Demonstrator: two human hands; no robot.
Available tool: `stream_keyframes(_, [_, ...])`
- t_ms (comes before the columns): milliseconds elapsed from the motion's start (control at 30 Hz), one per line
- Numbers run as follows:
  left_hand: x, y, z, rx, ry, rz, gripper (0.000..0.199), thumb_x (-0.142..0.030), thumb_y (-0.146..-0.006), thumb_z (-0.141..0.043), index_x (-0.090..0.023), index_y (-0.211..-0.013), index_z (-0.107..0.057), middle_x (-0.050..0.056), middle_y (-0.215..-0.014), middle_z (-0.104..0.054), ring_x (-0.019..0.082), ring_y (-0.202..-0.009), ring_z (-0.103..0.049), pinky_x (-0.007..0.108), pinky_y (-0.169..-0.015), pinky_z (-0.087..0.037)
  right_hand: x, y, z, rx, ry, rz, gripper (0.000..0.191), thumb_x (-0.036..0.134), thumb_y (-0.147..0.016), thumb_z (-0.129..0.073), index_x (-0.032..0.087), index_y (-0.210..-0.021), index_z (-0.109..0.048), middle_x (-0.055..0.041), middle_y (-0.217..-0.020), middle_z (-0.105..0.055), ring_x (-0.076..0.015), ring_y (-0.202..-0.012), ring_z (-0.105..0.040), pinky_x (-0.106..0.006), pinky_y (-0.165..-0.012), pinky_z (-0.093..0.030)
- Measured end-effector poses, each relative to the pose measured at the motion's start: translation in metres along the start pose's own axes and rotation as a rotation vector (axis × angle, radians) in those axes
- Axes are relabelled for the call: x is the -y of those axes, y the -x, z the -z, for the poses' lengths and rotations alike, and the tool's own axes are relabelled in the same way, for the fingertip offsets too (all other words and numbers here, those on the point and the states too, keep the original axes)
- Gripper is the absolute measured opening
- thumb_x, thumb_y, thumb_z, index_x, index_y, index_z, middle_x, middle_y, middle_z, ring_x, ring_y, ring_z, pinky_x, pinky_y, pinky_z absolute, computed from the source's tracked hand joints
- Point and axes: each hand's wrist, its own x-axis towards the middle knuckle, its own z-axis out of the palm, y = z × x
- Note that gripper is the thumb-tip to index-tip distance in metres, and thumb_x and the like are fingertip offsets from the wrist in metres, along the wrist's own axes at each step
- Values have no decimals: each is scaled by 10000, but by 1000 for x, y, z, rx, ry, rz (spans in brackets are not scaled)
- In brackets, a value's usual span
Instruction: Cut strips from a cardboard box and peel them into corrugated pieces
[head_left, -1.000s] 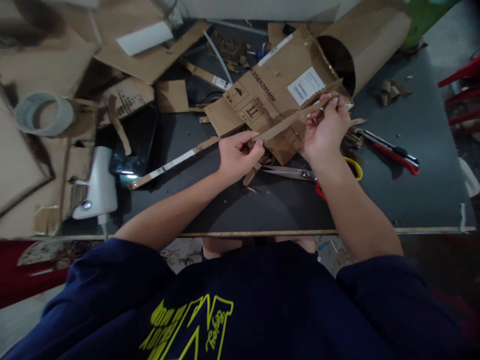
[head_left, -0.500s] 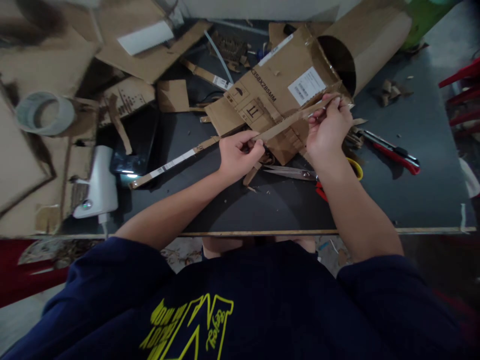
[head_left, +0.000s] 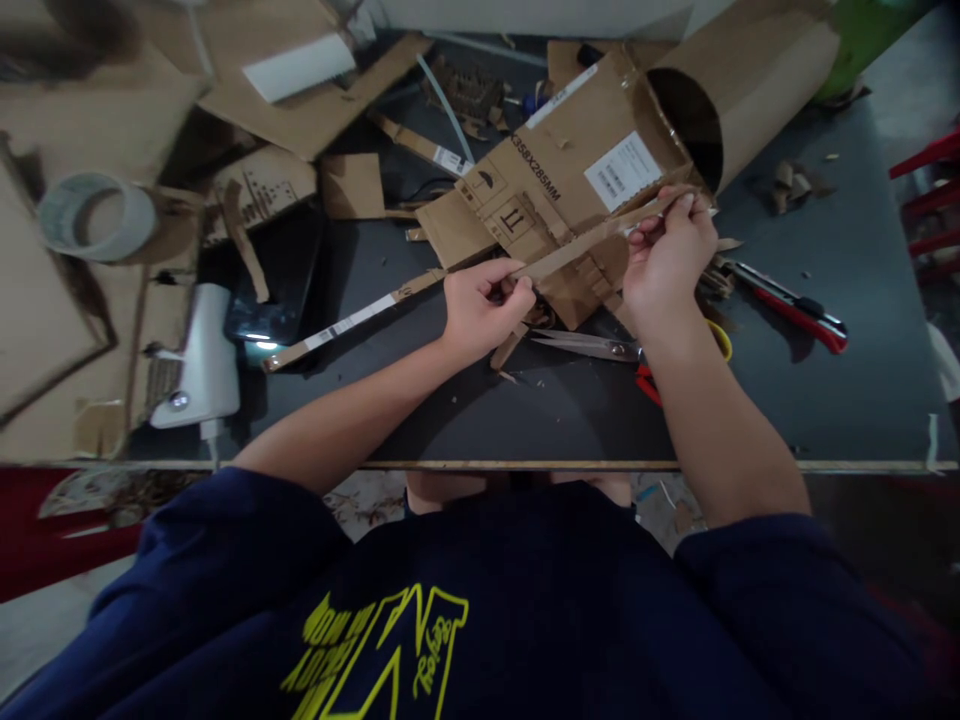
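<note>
Brown cardboard strip (head_left: 577, 248): stretched aslant between both hands, in front of the printed tan carton (head_left: 559, 180).
Left hand (head_left: 489, 308): closed, with the strip pinched between thumb and fingers.
Right hand (head_left: 671, 255): fingers curled, the strip gripped, between two and three o'clock from the left hand.
Red-handled steel scissors (head_left: 589, 345): laid at six o'clock from the strip, partly covered by the forearm.
Red-and-black cutter (head_left: 799, 312): laid toward four o'clock from the right hand.
</note>
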Motion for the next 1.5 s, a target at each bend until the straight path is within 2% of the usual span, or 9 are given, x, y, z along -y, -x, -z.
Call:
stream_keyframes(300, [-2, 0, 0, 11, -31, 10, 151, -266, -822, -645, -170, -711, -680, -35, -501, -501, 66, -462, -432, 213, -461, -319, 6, 3, -3, -47, -41, 2, 273, 209, -1013, -414, 266, -760, -499, 65, -801, -620, -84, -531, -433, -259, -498, -392])
stream_keyframes(400, [-2, 0, 0, 8, -30, -7, 148, -241, -825, -627, -171, -704, -676, -37, -495, -502, 63, -450, -425, 215, -458, -309, 5, -2, 0, -53, -24, 16, 270, 222, -1018, -403, 276, -773, -500, 64, -800, -637, -102, -545, -443, -276, -520, -416])
stream_keyframes(533, [-3, 0, 0, 23, -33, -6, 174, -259, -833, -637, -173, -685, -665, -36, -490, -497, 66, -453, -422, 219, -457, -303, -2, -18, 8, -37, -8, -7, 217, 250, -1006, -427, 315, -816, -509, 54, -776, -651, -131, -626, -534, -305, -577, -498])
stream_keyframes(667, [-2, 0, 1, 18, -24, 5, 184, -288, -835, -656, -173, -692, -672, -36, -489, -497, 65, -447, -423, 218, -455, -301, -9, -32, 15, -8, -19, -6, 172, 297, -996, -451, 336, -841, -514, 47, -841, -681, -148, -673, -591, -346, -614, -541])
stream_keyframes(900, [-3, -1, 2, 13, -18, 22, 192, -281, -830, -651, -173, -672, -658, -37, -488, -490, 61, -440, -419, 219, -450, -294, -3, -21, 9, -24, -35, -15, 256, 225, -1021, -399, 312, -804, -504, 67, -811, -656, -116, -561, -483, -299, -559, -459])
stream_keyframes(1000, [-3, -2, 2, 11, -12, 25, 168, -243, -813, -622, -172, -663, -648, -42, -486, -492, 58, -435, -414, 216, -440, -285, 2, -13, 4, -53, -32, -11, 273, 252, -1037, -395, 286, -787, -501, 59, -747, -609, -105, -538, -449, -267, -511, -415])
stream_keyframes(1100, [-2, -2, 3, 11, -14, 18, 154, -221, -801, -594, -174, -664, -649, -40, -490, -503, 59, -435, -420, 214, -435, -287, 3, -10, 2, -80, -40, -1, 283, 265, -1047, -391, 267, -780, -484, 59, -771, -613, -91, -522, -434, -244, -482, -385])
stream_keyframes(1500, [-1, -4, 6, -31, -32, 15, 160, -211, -782, -580, -160, -657, -667, -40, -483, -506, 56, -436, -427, 207, -441, -297, 0, -14, 3, -84, 8, 6, 249, 226, -1047, -359, 254, -830, -478, 51, -824, -631, -83, -517, -430, -254, -517, -393])
